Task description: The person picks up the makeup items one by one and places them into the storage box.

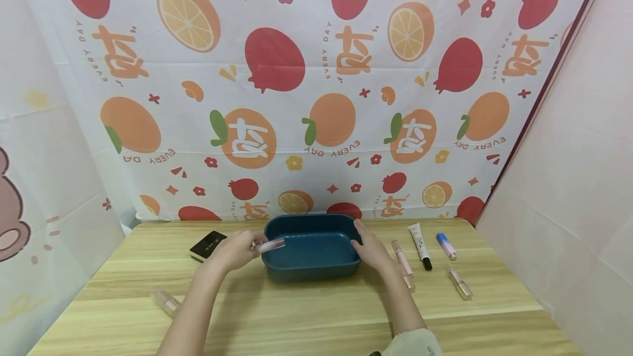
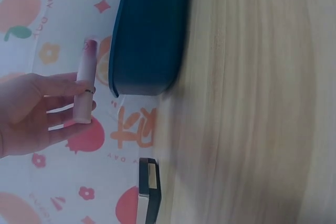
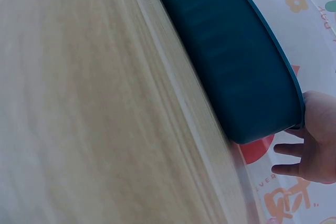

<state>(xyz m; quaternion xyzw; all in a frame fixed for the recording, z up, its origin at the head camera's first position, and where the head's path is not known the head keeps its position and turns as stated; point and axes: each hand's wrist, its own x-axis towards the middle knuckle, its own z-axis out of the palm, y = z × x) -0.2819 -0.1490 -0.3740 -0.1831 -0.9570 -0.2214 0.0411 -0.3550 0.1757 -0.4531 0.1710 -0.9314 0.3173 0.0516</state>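
A dark blue rectangular plastic basin [image 1: 311, 273] stands at the back of the table. My left hand [image 1: 239, 249] pinches a slim pale pink lip gloss tube [image 2: 85, 77] between thumb and fingers. In the head view the tube's far end reaches over the basin's left rim, tilted slightly upward. My right hand [image 1: 372, 249] holds the basin's right rim, the thumb on its inner side. From the right wrist, several fingers of that hand [image 3: 320, 140] show outside the basin wall [image 3: 247, 77].
A black compact [image 1: 207, 245] lies left of the basin, and a clear-capped tube [image 1: 167, 302] nearer, beside the left forearm. On the right are a pink tube [image 1: 403, 260], a white squeeze tube [image 1: 419, 243], a blue-and-pink tube [image 1: 446, 246] and a gold tube [image 1: 460, 283]. A fruit-print cloth [image 1: 321, 70] hangs behind.
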